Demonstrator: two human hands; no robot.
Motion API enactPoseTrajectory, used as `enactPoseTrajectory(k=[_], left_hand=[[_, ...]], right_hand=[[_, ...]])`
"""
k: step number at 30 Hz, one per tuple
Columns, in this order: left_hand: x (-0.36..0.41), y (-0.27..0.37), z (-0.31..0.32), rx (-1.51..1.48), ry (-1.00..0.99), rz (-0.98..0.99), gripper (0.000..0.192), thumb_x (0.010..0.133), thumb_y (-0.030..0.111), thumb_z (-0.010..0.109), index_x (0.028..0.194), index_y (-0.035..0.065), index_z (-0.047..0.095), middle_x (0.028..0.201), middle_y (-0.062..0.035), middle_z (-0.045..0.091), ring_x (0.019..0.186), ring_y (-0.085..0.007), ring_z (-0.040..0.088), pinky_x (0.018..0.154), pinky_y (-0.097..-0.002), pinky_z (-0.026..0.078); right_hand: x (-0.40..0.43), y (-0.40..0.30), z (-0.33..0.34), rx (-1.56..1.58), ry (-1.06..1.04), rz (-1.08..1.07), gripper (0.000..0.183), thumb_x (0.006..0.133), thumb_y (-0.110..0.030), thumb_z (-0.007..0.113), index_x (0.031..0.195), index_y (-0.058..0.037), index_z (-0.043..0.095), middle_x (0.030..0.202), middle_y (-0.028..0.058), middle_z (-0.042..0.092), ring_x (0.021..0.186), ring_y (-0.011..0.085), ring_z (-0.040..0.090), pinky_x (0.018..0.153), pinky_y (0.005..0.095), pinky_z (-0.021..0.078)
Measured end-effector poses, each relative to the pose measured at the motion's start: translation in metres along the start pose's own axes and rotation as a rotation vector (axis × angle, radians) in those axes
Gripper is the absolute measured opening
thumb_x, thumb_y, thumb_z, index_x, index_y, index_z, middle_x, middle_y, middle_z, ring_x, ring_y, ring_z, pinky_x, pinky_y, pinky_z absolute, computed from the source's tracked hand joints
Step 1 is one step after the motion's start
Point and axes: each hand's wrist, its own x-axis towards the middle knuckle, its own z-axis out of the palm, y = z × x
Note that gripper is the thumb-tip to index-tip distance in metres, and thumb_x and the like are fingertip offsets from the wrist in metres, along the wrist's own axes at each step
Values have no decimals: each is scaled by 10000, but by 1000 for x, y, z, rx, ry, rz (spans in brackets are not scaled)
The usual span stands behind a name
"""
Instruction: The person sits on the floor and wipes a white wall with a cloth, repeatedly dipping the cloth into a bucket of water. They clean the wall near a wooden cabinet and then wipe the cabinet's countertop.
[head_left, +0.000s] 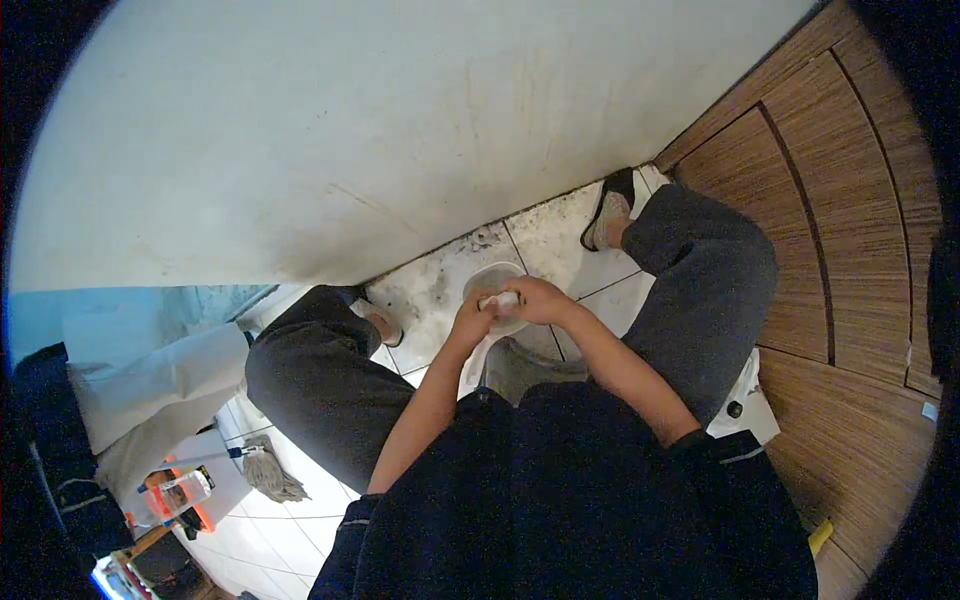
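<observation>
Both hands meet in front of my body, between my spread knees. Between them is a small, white, crumpled cloth or sponge (504, 299); which of the two it is I cannot tell. My left hand (475, 316) grips its left end, and my right hand (541, 298) closes on its right side. Directly beneath the hands stands a round, pale bucket or bowl (491, 271), partly hidden by them. It rests on dirty white floor tiles (433, 286) beside the foot of the wall.
A stained white wall (420, 135) rises ahead, with a brown wooden door (795, 187) at the right. My shoes (604, 217) are on the tiles. A string mop head (271, 471) lies at lower left near an orange container (201, 517) and a clear plastic bottle (180, 495).
</observation>
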Motion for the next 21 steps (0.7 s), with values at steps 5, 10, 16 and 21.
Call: enactPoseTrajectory(k=[5, 10, 16, 21], left_hand=[[-4, 9, -11, -266, -22, -24, 450, 845, 123, 588, 1267, 136, 430, 1151, -56, 543, 942, -190, 551, 704, -340, 468], [-7, 12, -10, -510, 23, -1, 543, 819, 80, 616, 1315, 149, 405, 1049, -51, 550, 889, -169, 531, 690, -299, 437], [-16, 33, -17, -376, -75, -57, 544, 800, 101, 638, 1305, 150, 443, 828, -21, 444, 726, -137, 464, 634, -287, 409], [-19, 31, -11, -450, -82, -73, 555, 790, 157, 660, 1301, 151, 442, 881, -36, 471, 751, -145, 476, 604, -280, 391]], right_hand=[[5, 10, 8, 399, -40, 142, 451, 787, -279, 673, 1174, -103, 522, 1007, 125, 623, 898, 237, 595, 779, 360, 475], [1, -2, 1, 635, -62, 136, 447, 792, -125, 683, 1189, -90, 481, 937, 96, 606, 782, 164, 580, 673, 303, 488], [-5, -13, -10, 926, -45, 312, 338, 810, -85, 655, 1108, -86, 495, 857, 70, 587, 643, 145, 564, 577, 263, 480], [1, 1, -4, 760, -49, 222, 351, 784, -151, 687, 1070, -62, 506, 895, 52, 575, 725, 131, 560, 630, 282, 477]])
